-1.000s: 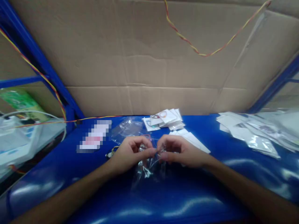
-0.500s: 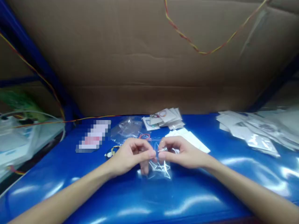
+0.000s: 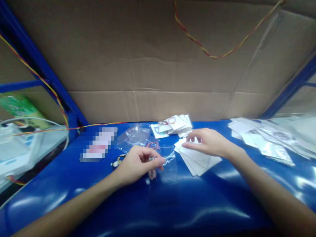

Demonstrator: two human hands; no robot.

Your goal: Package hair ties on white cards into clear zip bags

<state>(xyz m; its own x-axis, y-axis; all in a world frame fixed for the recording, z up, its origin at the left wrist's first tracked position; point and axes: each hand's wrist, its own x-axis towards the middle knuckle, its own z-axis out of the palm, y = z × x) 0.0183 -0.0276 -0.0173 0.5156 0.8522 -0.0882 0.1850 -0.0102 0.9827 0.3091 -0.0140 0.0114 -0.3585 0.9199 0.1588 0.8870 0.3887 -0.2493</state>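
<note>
My left hand (image 3: 138, 163) pinches the upper edge of a clear plastic bag (image 3: 166, 172) between thumb and fingers. The bag hangs low over the blue surface, and some fingers show behind it. My right hand (image 3: 207, 143) is over a fanned stack of white cards (image 3: 197, 161), with thumb and forefinger curved and a gap between them. Its thumb tip appears to touch the top card. Just beyond the left hand is a red band (image 3: 153, 144). A yellow-and-black band (image 3: 118, 160) lies at the left wrist, partly hidden.
Loose clear bags (image 3: 134, 133) lie behind my left hand. Packed cards with bands (image 3: 174, 125) are piled at the back. More packets (image 3: 261, 138) spread out at right. A pixelated item (image 3: 98, 144) lies left. Cardboard (image 3: 153, 72) stands behind the blue table (image 3: 123, 210).
My right hand has let go of the plastic bag and moved right to the white cards. The left hand has stayed nearly in place, still holding the bag.
</note>
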